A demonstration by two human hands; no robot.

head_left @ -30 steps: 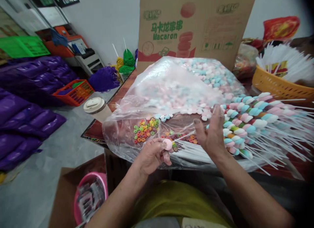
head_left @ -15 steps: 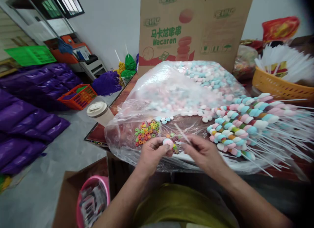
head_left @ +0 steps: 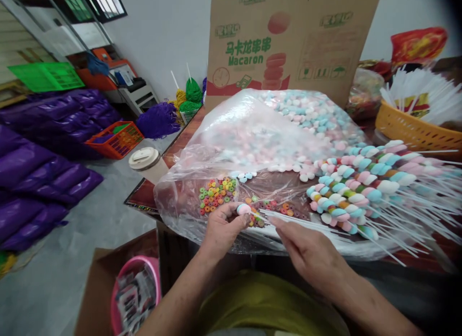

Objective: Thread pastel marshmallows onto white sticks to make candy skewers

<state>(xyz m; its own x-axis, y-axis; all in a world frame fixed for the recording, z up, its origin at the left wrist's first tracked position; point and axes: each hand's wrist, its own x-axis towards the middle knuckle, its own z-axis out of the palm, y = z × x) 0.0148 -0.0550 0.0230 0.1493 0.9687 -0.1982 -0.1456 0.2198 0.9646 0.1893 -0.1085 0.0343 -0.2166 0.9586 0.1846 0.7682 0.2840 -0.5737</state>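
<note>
My left hand [head_left: 223, 226] is closed on a pink marshmallow [head_left: 244, 209], pinched between thumb and fingers at the near edge of the clear plastic sheet [head_left: 231, 148]. My right hand [head_left: 305, 247] pinches a thin white stick [head_left: 288, 219] whose tip points at the marshmallow. Small coloured ring candies [head_left: 215, 193] lie just beyond my left hand. Finished skewers of pink, blue and white marshmallows [head_left: 355, 187] are piled to the right. A heap of loose pastel marshmallows [head_left: 299, 114] lies under the plastic further back.
A tall cardboard box marked Macaron [head_left: 288, 37] stands behind the heap. An orange basket of white sticks [head_left: 415, 129] sits at the right. A lidded cup [head_left: 146, 161] stands on the table's left corner. A pink bucket [head_left: 132, 292] sits in a box by my knees.
My right hand dropped from an open raised pose, took a white stick, and brought its tip to the marshmallow. My left hand kept its hold almost unmoved.
</note>
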